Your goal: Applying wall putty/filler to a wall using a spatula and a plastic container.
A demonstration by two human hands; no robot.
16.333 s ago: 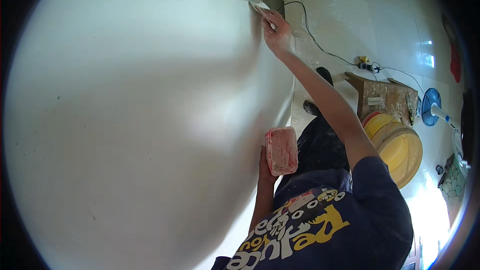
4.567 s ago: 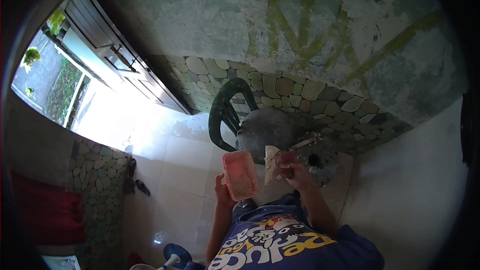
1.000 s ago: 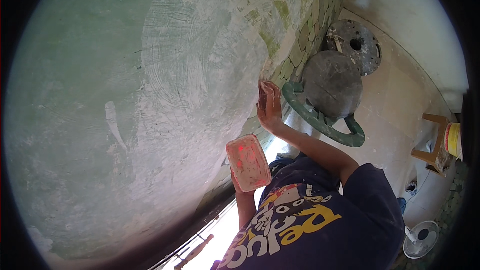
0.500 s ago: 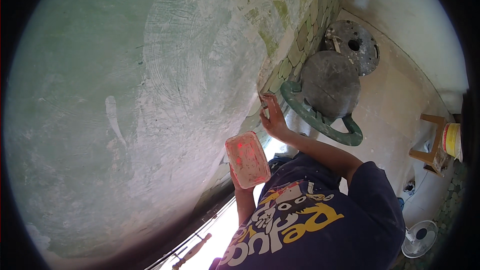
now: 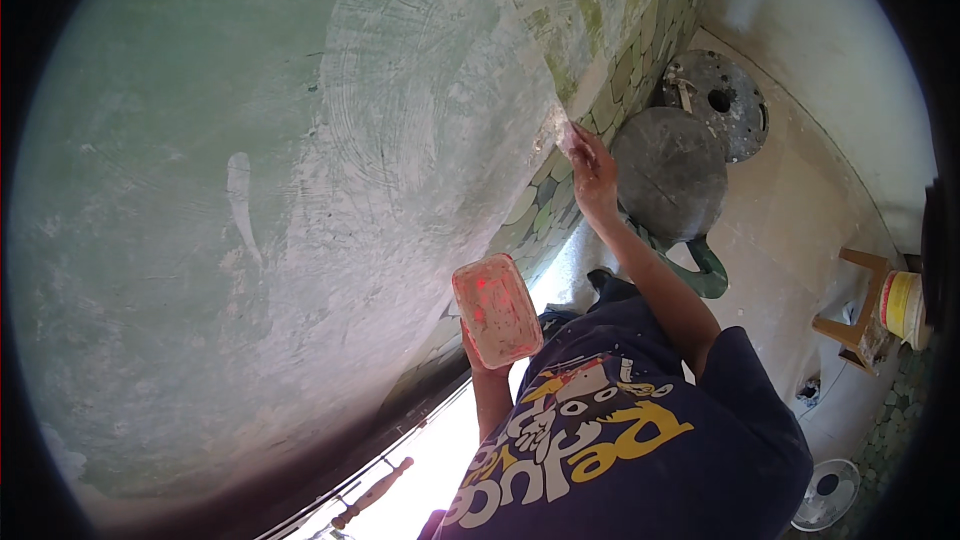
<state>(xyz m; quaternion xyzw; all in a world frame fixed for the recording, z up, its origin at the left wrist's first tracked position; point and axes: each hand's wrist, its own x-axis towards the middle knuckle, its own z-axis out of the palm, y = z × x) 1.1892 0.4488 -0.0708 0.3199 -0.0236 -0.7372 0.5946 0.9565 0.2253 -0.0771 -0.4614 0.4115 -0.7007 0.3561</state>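
In my left hand [image 5: 483, 365] is a red rectangular plastic tub [image 5: 497, 312], its visible face smeared with whitish putty. The fingers grip it from underneath and are mostly hidden. My right arm reaches out to the plastered wall [image 5: 400, 150], just above a strip of green stone-pattern tiles [image 5: 630, 70]. Pinched in my right hand [image 5: 595, 175] is a small putty scraper [image 5: 563, 130], its pale blade against the lower edge of the whitish coating. Much of the scraper is covered by my fingers.
A grey round-topped stool with a green curved armrest [image 5: 672, 175] stands beside my right forearm. Behind it lies a round speckled disc [image 5: 718, 100]. Farther right are a brown stool [image 5: 855, 305], a yellow-banded bucket [image 5: 903, 305] and a white fan [image 5: 828, 495].
My right hand has moved up and away along the wall's lower edge with the scraper. The tub in my left hand has stayed nearly in place.
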